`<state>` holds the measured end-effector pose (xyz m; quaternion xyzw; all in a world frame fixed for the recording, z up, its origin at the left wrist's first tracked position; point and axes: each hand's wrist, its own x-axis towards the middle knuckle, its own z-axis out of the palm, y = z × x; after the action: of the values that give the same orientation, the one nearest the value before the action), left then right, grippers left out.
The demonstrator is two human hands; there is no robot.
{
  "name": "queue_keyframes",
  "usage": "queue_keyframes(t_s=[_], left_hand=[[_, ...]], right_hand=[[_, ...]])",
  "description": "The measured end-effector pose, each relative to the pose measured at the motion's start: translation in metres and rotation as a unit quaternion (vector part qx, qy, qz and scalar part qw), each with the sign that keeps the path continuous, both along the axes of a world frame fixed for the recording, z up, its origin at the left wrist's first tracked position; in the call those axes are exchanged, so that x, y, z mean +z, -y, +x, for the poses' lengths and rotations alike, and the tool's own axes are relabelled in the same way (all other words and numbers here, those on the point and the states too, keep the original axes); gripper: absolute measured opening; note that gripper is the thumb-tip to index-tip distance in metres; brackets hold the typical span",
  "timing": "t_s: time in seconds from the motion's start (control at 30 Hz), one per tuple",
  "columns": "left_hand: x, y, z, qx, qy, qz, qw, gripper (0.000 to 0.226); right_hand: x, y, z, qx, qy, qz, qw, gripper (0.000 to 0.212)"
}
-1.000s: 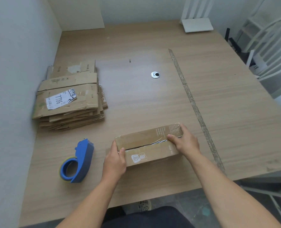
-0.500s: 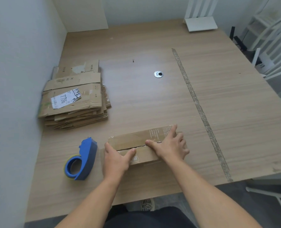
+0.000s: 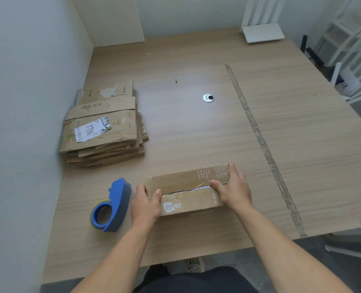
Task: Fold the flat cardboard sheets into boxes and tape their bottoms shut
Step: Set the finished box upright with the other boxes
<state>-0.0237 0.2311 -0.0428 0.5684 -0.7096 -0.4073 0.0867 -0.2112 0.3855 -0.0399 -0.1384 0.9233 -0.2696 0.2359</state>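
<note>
At the left of the frame, against the wall, the stack of flat cardboard sheets (image 3: 103,127) waits on the table (image 3: 196,134), well apart from our hands. Below it, in the lower left, the blue tape dispenser (image 3: 112,206) stands on its edge, just beside our left hand (image 3: 147,205) and, as far as we can tell, not touching it.

The left hand grips the left end of the box (image 3: 188,191): the thumb lies on top beside the seam and the fingers wrap down over the end wall. The box sits at lower centre, bottom side up, its two long flaps folded down to meet. Its long axis runs left to right across the frame, rising slightly toward the right, and the seam follows that same line (a dark gap still shows along it, so we judge it not yet taped, though old glossy tape on the flaps makes this hard to read).

At the right end, our right hand (image 3: 232,191) presses flat on the flaps, fingers spread and straight, thumb on the seam.

The next move turns on this: the dispenser lies to the left, so the left hand is much the nearer, with the whole box between it and the right hand. We would keep the right hand pressing and pull the tape along the seam.
</note>
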Motion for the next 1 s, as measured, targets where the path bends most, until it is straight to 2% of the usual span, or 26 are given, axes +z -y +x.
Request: queue_keyframes(t_s=[0.2,0.27,0.37,0.43,0.53,0.6,0.67,0.73,0.8,0.9,1.0], left_hand=[[0.0,0.009,0.01,-0.011,-0.03,-0.001,0.999,0.008],[0.001,0.01,0.012,-0.013,-0.037,0.006,0.999,0.008],[0.004,0.011,0.016,-0.019,-0.058,0.023,0.998,0.014],[0.007,0.011,0.018,-0.017,-0.074,0.034,0.997,0.017],[0.007,0.013,0.018,-0.026,-0.077,0.032,0.996,0.019],[0.006,0.012,0.016,-0.051,-0.043,0.006,0.998,0.02],[0.004,0.011,0.014,-0.096,0.032,-0.069,0.992,0.024],[0.009,0.007,0.011,-0.151,0.118,-0.176,0.966,0.046],[0.022,-0.005,0.004,-0.225,0.111,-0.253,0.934,0.063],[0.035,-0.031,-0.009,-0.378,0.116,-0.246,0.885,0.062],[0.029,-0.041,-0.012,-0.444,0.18,-0.225,0.848,0.065]], right_hand=[[-0.002,-0.02,-0.006,0.004,0.017,-0.078,0.997,0.063],[-0.004,-0.028,-0.007,-0.016,0.06,-0.119,0.991,0.053],[-0.012,-0.038,-0.01,-0.059,0.159,-0.206,0.964,0.041],[-0.012,-0.04,-0.011,-0.066,0.197,-0.253,0.945,0.043],[-0.007,-0.041,-0.013,-0.071,0.228,-0.27,0.933,0.049],[-0.004,-0.045,-0.016,-0.041,0.233,-0.257,0.937,0.053],[0.0,-0.048,-0.02,-0.003,0.251,-0.239,0.938,0.062],[0.002,-0.046,-0.021,0.012,0.251,-0.221,0.942,0.062],[0.001,-0.043,-0.022,0.01,0.2,-0.195,0.96,0.055],[-0.001,-0.038,-0.017,0.009,0.172,-0.217,0.961,0.046],[-0.003,-0.039,-0.018,-0.001,0.153,-0.231,0.961,0.035]])
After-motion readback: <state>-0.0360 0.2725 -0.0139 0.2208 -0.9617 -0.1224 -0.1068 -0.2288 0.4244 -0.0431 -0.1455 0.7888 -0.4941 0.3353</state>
